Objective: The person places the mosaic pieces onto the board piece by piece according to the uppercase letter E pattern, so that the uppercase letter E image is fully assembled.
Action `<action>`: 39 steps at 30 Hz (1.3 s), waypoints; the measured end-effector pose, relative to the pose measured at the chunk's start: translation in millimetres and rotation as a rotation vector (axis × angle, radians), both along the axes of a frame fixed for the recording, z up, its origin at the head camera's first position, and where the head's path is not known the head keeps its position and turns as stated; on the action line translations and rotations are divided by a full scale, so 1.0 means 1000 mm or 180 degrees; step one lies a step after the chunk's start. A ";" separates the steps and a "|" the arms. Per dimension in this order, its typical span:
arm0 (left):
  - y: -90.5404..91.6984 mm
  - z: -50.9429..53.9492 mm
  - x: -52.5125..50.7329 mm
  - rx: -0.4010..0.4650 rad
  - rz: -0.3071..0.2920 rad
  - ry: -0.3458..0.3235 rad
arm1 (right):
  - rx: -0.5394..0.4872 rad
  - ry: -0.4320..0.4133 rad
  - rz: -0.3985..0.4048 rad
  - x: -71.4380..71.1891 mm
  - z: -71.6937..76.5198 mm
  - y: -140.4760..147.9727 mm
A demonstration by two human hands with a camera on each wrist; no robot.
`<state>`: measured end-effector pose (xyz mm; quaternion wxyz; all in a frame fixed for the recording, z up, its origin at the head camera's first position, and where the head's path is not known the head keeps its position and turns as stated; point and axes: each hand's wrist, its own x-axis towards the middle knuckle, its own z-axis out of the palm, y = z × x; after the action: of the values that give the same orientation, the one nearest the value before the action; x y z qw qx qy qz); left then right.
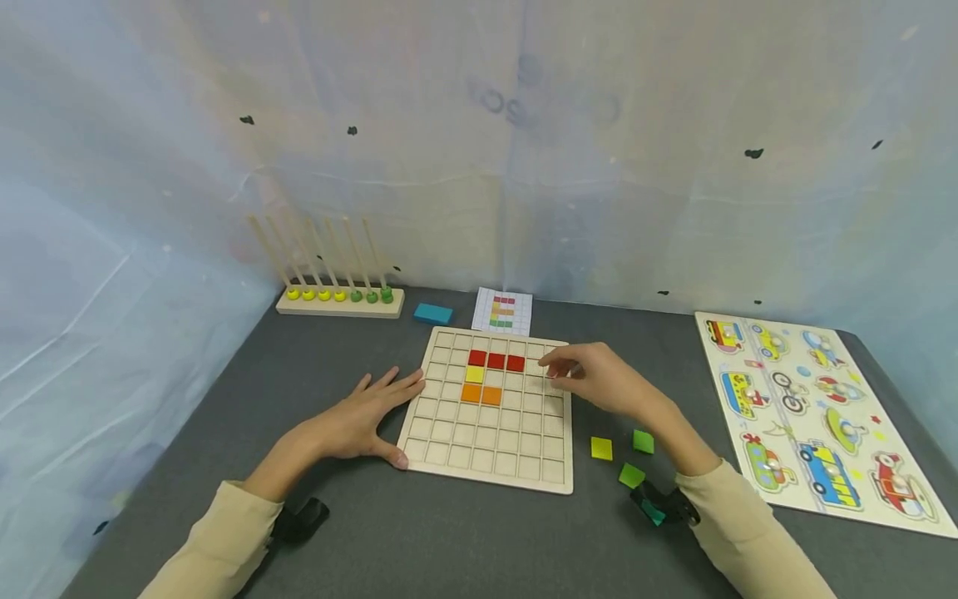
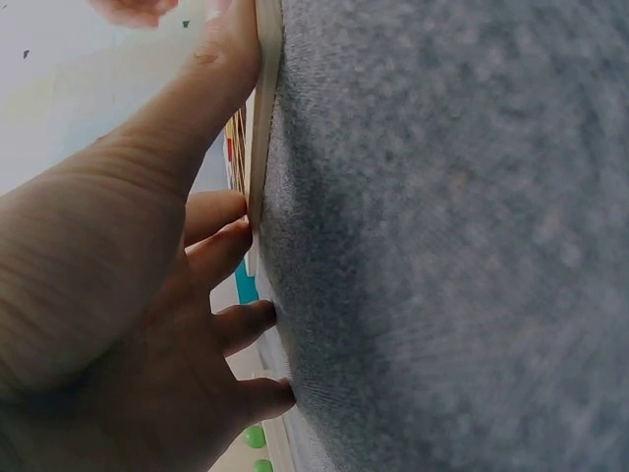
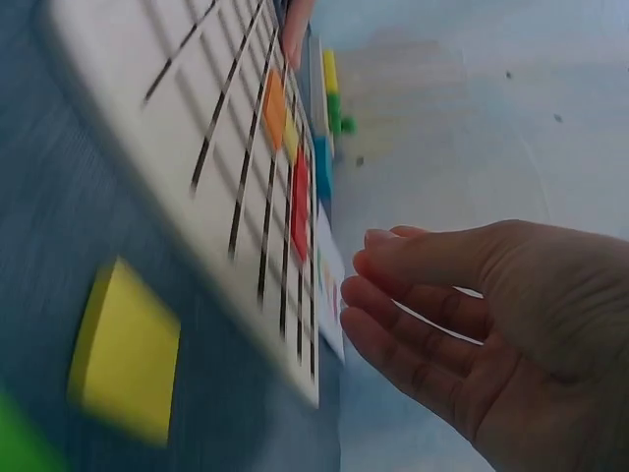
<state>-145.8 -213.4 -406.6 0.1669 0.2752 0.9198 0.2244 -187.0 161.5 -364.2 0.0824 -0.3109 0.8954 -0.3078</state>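
Observation:
A pale wooden grid board (image 1: pixel 461 455) lies mid-table, with three red tiles (image 1: pixel 496 361) in a row, one yellow tile (image 1: pixel 475 374) below, and two orange tiles (image 1: pixel 481 393) under that. My left hand (image 1: pixel 359 424) rests at the board's left side, fingers spread and thumb on its lower left corner; in the left wrist view the thumb (image 2: pixel 211 74) touches the edge. Over the board's upper right edge hovers my right hand (image 1: pixel 599 378), fingers loosely bent. No tile shows between its fingertips in the right wrist view.
A loose yellow tile (image 1: pixel 602 448) and several green tiles (image 1: pixel 632 475) lie right of the board. Behind it are a printed pattern card (image 1: pixel 482 314), a blue block (image 1: pixel 432 314) and a bead stand (image 1: pixel 340 308). A vehicle puzzle (image 1: pixel 808 416) lies far right.

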 end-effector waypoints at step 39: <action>0.000 0.002 0.000 0.0023 -0.0016 0.0026 | 0.0327 0.0062 -0.0423 0.045 -0.023 0.141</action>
<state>-145.7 -213.6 -404.9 0.1626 0.2790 0.9190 0.2262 -142.2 302.2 -387.1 0.0690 -0.2491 0.9295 -0.2633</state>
